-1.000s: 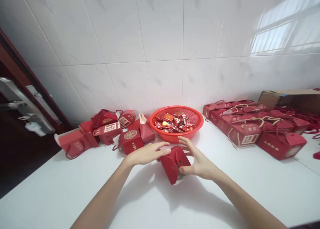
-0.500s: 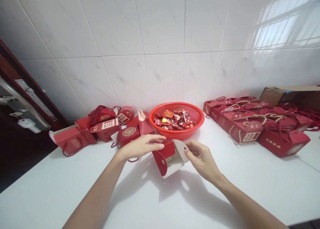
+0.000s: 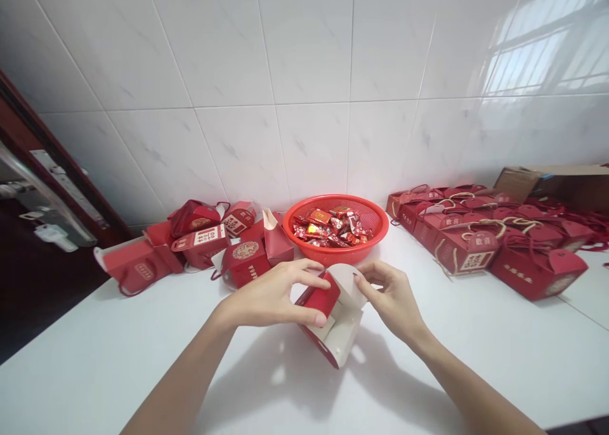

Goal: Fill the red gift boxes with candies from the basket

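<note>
A small red gift box (image 3: 349, 330) with a white inside is held above the table, its top flaps apart and its opening turned toward me. My left hand (image 3: 280, 292) grips its red side, with the thumb below and the fingers on top. With thumb and fingertips, my right hand (image 3: 390, 295) pinches the rounded white end flap (image 3: 346, 281). Just behind the box stands a red plastic basket (image 3: 340, 254) holding many wrapped sweets (image 3: 328, 226). Nothing but white cardboard shows in the part of the box that I can see into.
Several red boxes (image 3: 245, 257) lie jumbled at left on the white table (image 3: 266, 384). Rows of closed red boxes (image 3: 469, 251) with cord handles fill the right side. Behind them is a brown carton (image 3: 518, 181). A tiled wall (image 3: 314, 143) backs the table; a door (image 3: 42, 200) stands far left.
The box has tilted and come slightly nearer to me, showing more of its inside. My left hand has moved right and closed around its side. The right hand still holds the flap.
</note>
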Motion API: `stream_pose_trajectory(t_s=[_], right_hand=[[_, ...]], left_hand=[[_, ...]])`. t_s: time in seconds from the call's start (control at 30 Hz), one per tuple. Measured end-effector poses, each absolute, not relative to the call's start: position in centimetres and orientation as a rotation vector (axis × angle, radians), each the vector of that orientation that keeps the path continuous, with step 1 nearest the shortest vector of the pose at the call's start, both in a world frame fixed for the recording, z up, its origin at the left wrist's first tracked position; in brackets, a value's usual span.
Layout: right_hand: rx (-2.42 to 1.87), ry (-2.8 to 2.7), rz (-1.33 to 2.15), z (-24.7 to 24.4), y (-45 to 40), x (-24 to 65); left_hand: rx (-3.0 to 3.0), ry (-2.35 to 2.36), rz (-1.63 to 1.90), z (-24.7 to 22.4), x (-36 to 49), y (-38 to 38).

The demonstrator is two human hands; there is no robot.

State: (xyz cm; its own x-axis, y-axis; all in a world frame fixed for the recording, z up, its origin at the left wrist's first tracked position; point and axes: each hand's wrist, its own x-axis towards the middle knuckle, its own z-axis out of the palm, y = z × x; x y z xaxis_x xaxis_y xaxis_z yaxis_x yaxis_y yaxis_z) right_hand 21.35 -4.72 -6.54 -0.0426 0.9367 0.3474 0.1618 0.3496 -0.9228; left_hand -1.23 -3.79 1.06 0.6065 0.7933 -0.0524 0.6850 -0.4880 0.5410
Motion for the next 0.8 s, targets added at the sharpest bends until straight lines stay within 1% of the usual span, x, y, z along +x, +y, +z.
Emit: stream_pose_trajectory(t_s=[0.13, 0.3, 0.47, 0.63, 0.8], right_hand=[[-1.041, -1.483, 0.825, -6.3, -5.2, 21.0], [-1.014, -1.506, 0.813, -6.1, -5.9, 20.4], [-1.002, -1.511, 0.818, -6.2, -6.2, 20.4], [-1.010, -1.530, 0.795, -6.2, -6.4, 20.5], [-1.011, -1.516, 0.781, -6.3, -5.7, 20.4]], left_hand=[[2.327, 1.243, 0.272, 0.7, -0.4, -4.5], [2.351, 1.404, 0.428, 0.3, 0.3, -5.8], [2.396, 1.464, 0.313, 0.8, 0.5, -6.6], [2.406, 1.652, 0.213, 1.2, 1.7, -7.9], [2.418, 1.722, 0.156, 1.0, 1.6, -7.3]])
